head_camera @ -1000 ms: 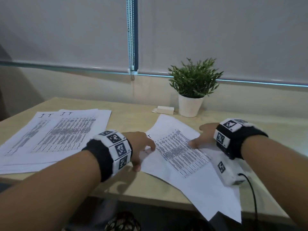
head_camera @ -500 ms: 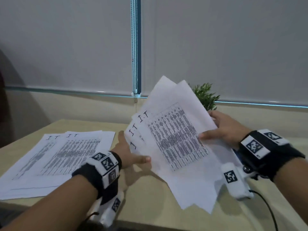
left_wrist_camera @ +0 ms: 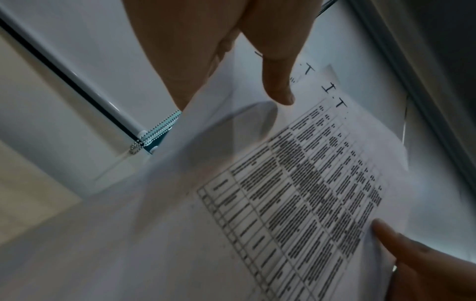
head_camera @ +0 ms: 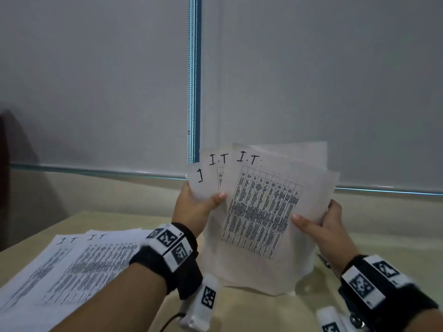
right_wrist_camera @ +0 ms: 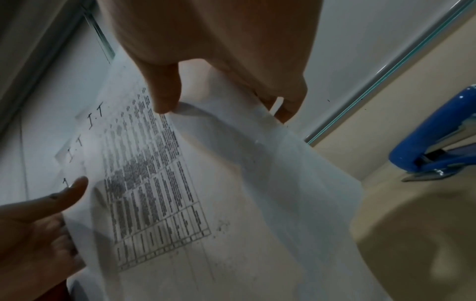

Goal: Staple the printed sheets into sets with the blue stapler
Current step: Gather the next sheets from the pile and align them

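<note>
Furthest left of the fanned sheets (head_camera: pixel 259 212) I hold up lies the flat pile of printed pages (head_camera: pixel 72 267) on the desk (head_camera: pixel 251 310), well clear of my grip. My left hand (head_camera: pixel 194 209) pinches the fan's left edge, thumb on the front face, fingers curled behind. The sheets are splayed: three "I.T" headings step out to the left of the front page's table, so the top-left corners do not line up. The fan stands roughly upright, long axis running up from the desk, its bottom edge at or just above the desk; I cannot tell if it touches. My right hand (head_camera: pixel 323 226) pinches the right edge the same way, thumb in front, fingers behind.

The blue stapler (right_wrist_camera: pixel 435 140) sits on the desk to the right of the fan, beyond my right hand, so that hand is the nearer one. The head view hides it behind the paper. Nothing I can see stands between my right hand and it.

I judge the next move is squaring the fan: tapping the edges until the corners meet. If I let go too early with the right, the loose sheets could slide apart again.
</note>
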`<act>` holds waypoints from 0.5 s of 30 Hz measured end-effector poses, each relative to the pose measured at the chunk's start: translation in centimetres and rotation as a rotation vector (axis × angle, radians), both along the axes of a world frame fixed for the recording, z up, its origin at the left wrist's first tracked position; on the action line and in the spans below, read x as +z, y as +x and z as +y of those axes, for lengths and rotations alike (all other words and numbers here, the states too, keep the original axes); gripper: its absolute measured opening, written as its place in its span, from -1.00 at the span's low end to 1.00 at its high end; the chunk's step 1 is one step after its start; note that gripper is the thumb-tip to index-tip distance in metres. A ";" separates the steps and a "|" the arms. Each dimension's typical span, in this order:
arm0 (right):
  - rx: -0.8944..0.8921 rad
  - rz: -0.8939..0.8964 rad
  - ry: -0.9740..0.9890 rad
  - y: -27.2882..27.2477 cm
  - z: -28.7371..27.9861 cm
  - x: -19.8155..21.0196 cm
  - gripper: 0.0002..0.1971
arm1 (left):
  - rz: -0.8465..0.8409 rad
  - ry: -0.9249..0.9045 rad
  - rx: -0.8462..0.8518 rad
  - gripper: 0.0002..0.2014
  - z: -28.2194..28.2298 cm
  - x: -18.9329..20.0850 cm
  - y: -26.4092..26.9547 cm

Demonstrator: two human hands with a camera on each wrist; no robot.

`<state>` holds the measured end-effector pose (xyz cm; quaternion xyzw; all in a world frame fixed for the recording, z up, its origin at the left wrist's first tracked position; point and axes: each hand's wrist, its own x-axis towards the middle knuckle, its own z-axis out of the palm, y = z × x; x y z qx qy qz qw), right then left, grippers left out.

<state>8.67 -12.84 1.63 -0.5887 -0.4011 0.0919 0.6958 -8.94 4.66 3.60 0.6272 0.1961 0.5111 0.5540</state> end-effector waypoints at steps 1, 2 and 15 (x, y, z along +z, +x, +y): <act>-0.008 0.012 -0.002 -0.3 -0.1 0.0 0.03 | 0.009 0.003 -0.001 -0.42 -0.2 -0.2 0.0; -0.024 0.010 -0.010 -0.4 -0.1 -0.2 -0.11 | 0.024 0.008 -0.011 -0.43 -0.4 -0.4 0.0; -0.049 -0.137 -0.061 -1.0 0.3 0.1 -0.69 | 0.136 0.047 -0.025 -0.75 -1.8 0.6 0.4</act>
